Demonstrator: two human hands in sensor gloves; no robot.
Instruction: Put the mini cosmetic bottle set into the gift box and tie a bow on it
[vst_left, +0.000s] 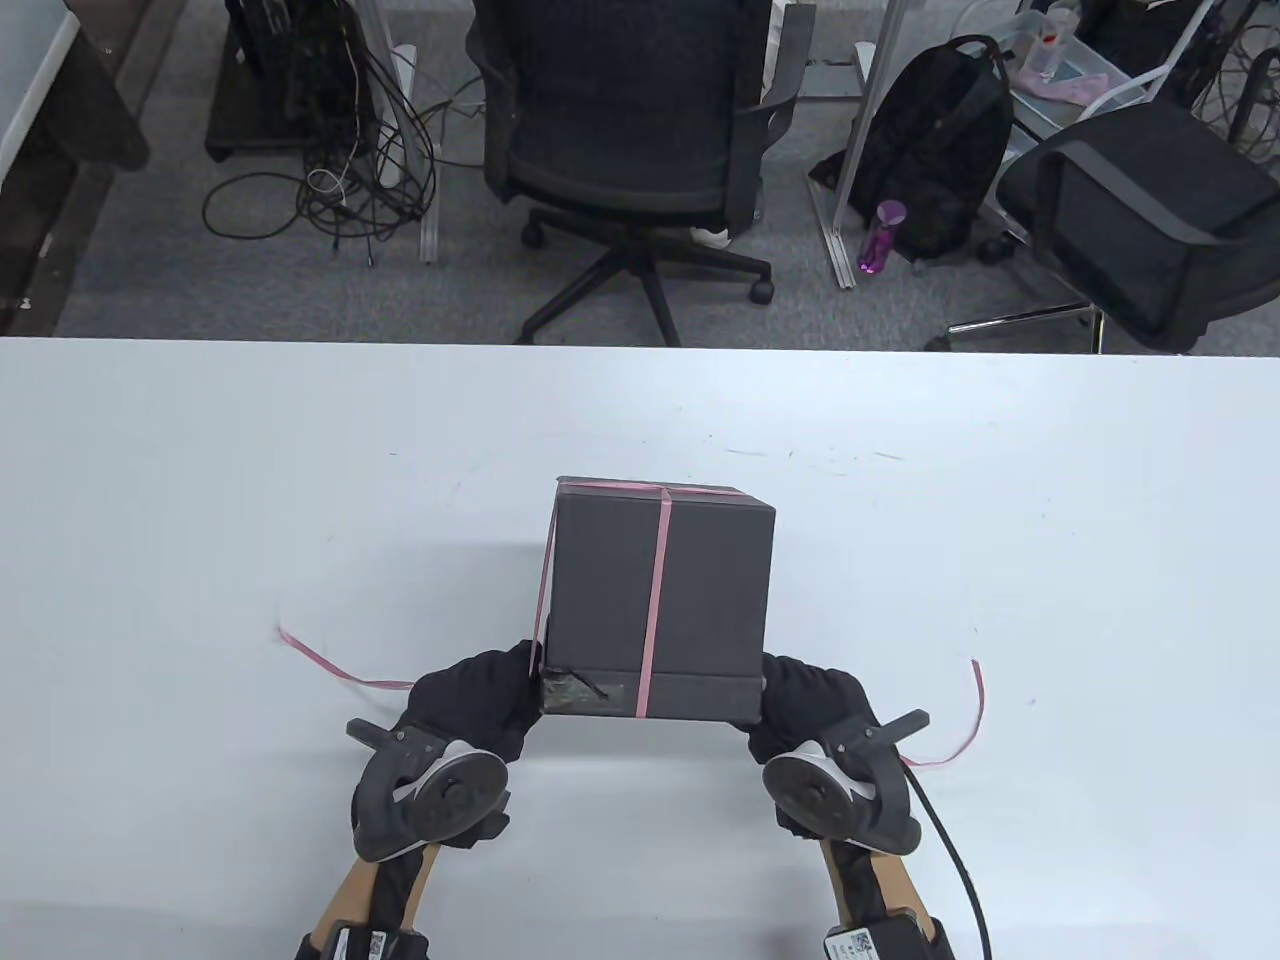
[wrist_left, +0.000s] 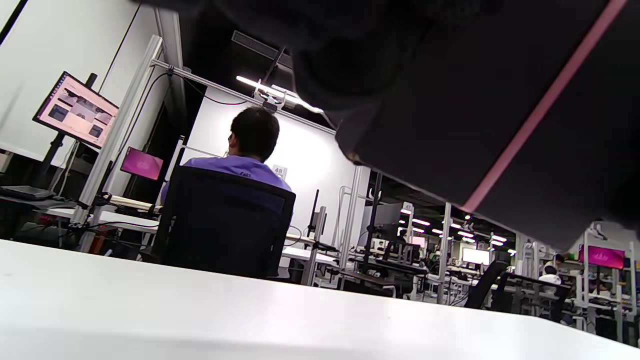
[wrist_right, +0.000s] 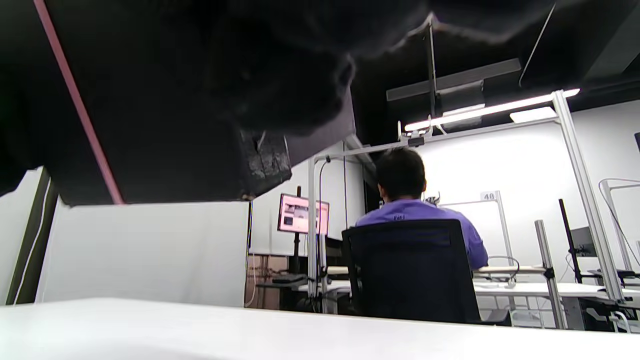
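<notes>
I have the dark grey gift box (vst_left: 662, 590) between both my hands, lifted clear of the white counter (vst_left: 200, 480); from my wrist views I look up at its underside with open air between it and the counter. My left hand (vst_left: 478, 695) grips the box's near left bottom corner, gloved fingers curled against its side and under it. My right hand (vst_left: 810, 705) grips the near right bottom corner the same way. Each hand carries a grey tracker on its back.

A thin pink ribbon (vst_left: 655, 600) is wrapped round the box: one band runs from the far top edge down the middle of the face toward me, another lies along the far top edge, and a third strand slants down the left side to my left hand. One loose end trails on the counter to the left of the box, the other curls on the counter to the right of it, past my right hand. A strip of dark tape (vst_left: 585, 690) sits on the near lower edge of the box, just beside my left hand.

Beyond the counter, behind the box, stands a black office chair (vst_left: 630, 130).
</notes>
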